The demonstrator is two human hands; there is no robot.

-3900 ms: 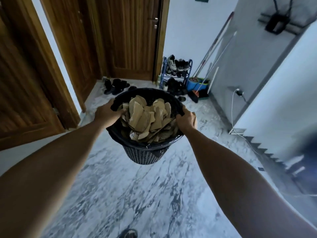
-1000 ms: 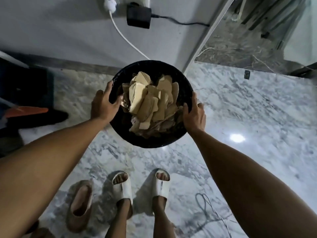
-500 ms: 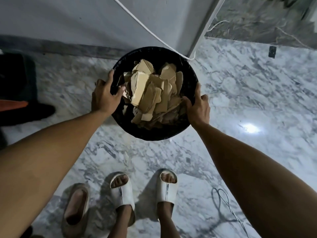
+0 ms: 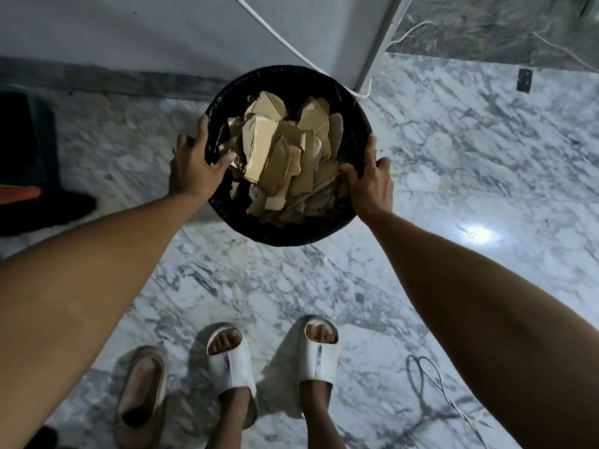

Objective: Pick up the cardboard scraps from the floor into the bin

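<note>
Filling the bin (image 4: 351,102) almost to its rim, the scraps (image 4: 285,150) lie in a loose brown heap, torn pieces overlapping and a few standing on edge. The bin is round and black, seen from straight above, near the wall (image 4: 146,27) at twelve o'clock; whether it stands on the floor (image 4: 470,150) or is held just above it I cannot tell.

At the bin's nine o'clock the left hand (image 4: 194,166) grips the rim, thumb hooked inside against the scraps and fingers curled down the outer wall. At about three o'clock the right hand (image 4: 372,179) grips the rim the same way, thumb inside and fingers wrapped outside. Both forearms reach in from the lower corners.

The floor is white marble with grey veins, and a bright spot of light (image 4: 476,235) glints on it at the bin's four o'clock. A white cable (image 4: 275,27) runs down the wall and passes behind the bin's far edge. At six o'clock the person's feet stand in white slides (image 4: 319,351), toes pointing at the bin. Just beside the left foot, at seven o'clock, lies a tan slide (image 4: 142,393) with no foot in it. A thin wire (image 4: 431,377) loops over the floor at five o'clock. Something dark with an orange patch (image 4: 19,191) sits at nine o'clock, well apart from the bin.
</note>
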